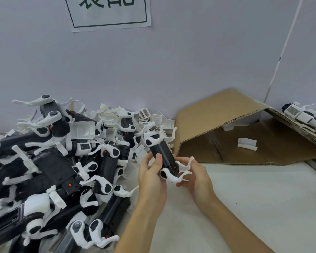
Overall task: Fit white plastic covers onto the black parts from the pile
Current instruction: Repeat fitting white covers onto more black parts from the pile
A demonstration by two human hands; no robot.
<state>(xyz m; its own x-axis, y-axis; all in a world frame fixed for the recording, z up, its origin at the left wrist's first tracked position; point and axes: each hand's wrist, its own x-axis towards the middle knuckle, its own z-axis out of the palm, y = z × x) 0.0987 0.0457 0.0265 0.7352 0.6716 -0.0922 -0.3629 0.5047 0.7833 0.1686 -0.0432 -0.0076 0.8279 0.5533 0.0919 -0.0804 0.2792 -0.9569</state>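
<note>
Holding one black part [163,154] up off the table [244,198], you keep it clear of the pile [53,161] so both ends are free to work on. Your left hand [150,172] wraps the body, thumb laid along its near face; that reads as the steadying grip. Your right hand [196,177] cups the lower end, fingers curled under the white cover [177,173] there, its thin prongs sticking out over your palm. Whether that cover is fully seated cannot be told; it looks close to home, likely in the last press.

The far end of the part already wears a white cover [153,140], so this piece is probably near done.

The pile sits just left of your hands, within easy reach: black parts tangled with white pieces, loose white covers heaped toward the wall [171,61]. An open cardboard box [235,128] lies to the right on its side, mouth toward you, with a small white piece [247,143] inside. Beyond it, on the box flap, several black-and-white units [303,114] rest in a row, seemingly finished ones. A paper sign [108,11] hangs on the wall above.
</note>
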